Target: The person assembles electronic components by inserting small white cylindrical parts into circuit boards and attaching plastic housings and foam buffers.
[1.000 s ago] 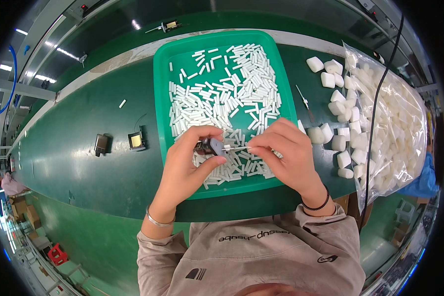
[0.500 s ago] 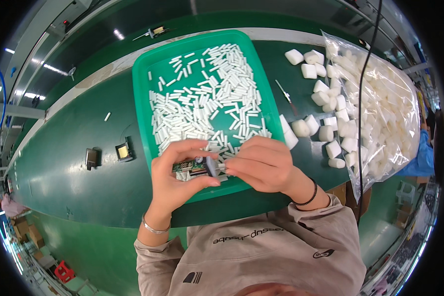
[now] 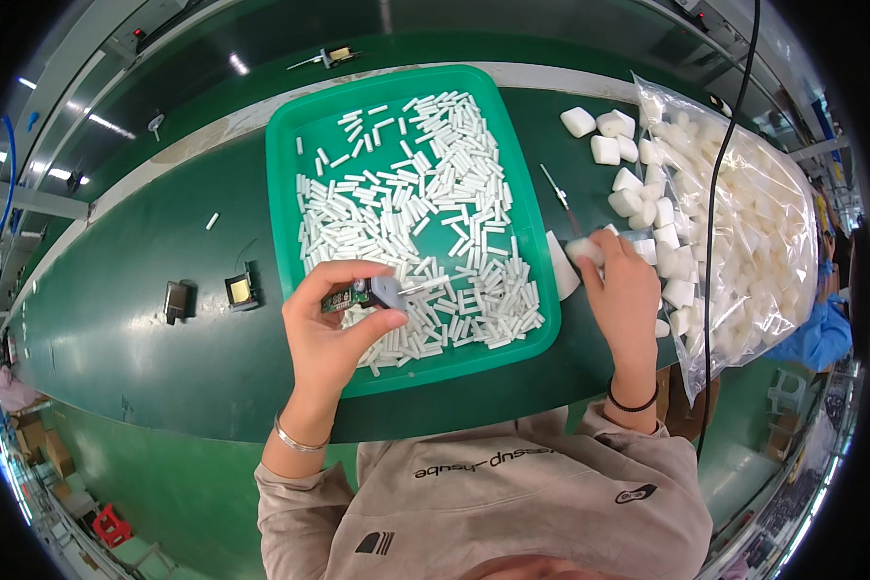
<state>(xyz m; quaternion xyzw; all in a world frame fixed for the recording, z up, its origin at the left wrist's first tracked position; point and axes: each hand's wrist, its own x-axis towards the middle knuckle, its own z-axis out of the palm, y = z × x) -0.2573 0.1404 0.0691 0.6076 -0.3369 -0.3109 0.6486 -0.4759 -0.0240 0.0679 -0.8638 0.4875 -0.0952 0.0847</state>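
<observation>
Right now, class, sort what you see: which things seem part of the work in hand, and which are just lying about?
Seemingly in use:
dark device with a grey end, in the left hand
white block, at the fingertips of the right hand
green tray of white sticks

Probably just lying about:
lone stick, left of the tray
black cable
red stool

Grey-ended device [image 3: 385, 292] over tray [image 3: 454, 362], rod [image 3: 433, 285] pointing right; rounded white block [image 3: 582, 251] rightward.
</observation>
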